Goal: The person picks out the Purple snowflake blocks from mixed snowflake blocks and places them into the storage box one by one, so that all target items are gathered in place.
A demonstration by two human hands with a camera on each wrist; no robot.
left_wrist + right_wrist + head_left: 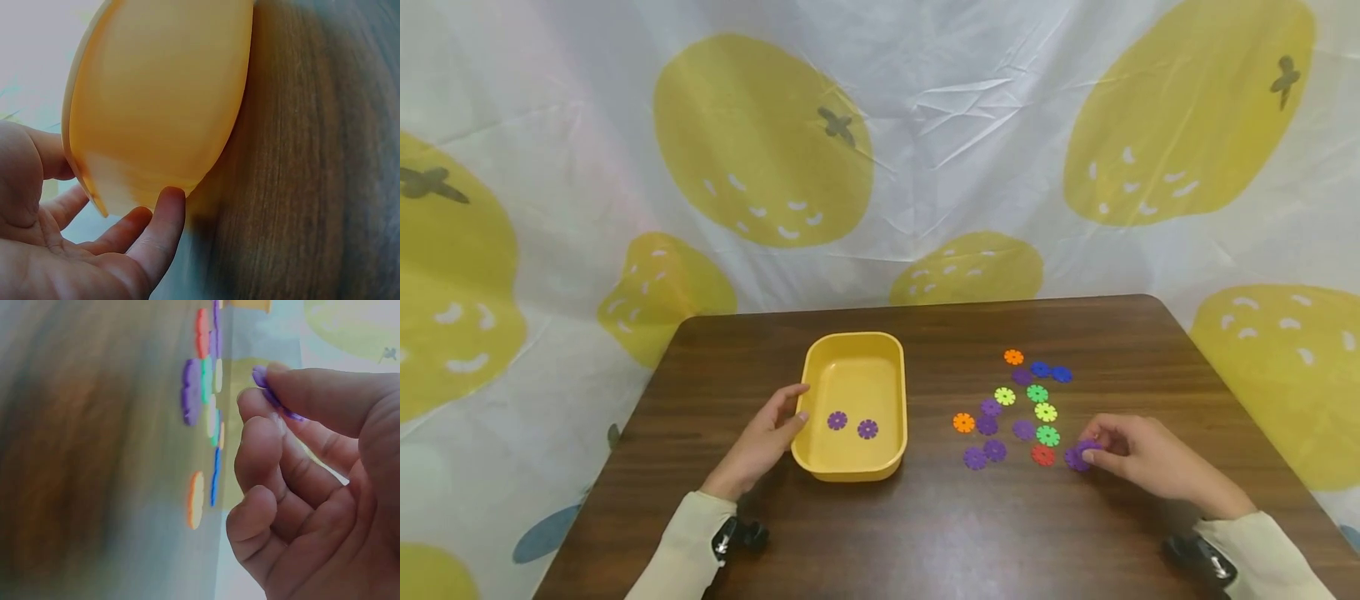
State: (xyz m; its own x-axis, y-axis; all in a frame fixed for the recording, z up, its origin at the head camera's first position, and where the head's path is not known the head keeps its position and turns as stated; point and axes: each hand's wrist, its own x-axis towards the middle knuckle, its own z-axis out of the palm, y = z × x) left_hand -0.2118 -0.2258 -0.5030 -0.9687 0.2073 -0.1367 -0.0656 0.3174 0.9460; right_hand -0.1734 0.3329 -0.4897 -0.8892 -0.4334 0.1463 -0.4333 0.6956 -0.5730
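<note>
The right hand (1138,457) curls its fingers, pinching a purple disc (1078,455) just above the tabletop (925,533), beside scattered colored discs (1015,408). The left hand (767,437) rests with relaxed fingers against the yellow tray (818,371), which holds two purple discs (852,424).

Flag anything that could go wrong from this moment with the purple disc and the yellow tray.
1. The right hand pinches the purple disc only at its fingertips, so the disc may slip.
2. The loose discs lie close together beside it; a low sweep could scatter them.
3. The left hand only touches the yellow tray at its rim; a bump might slide the tray.
</note>
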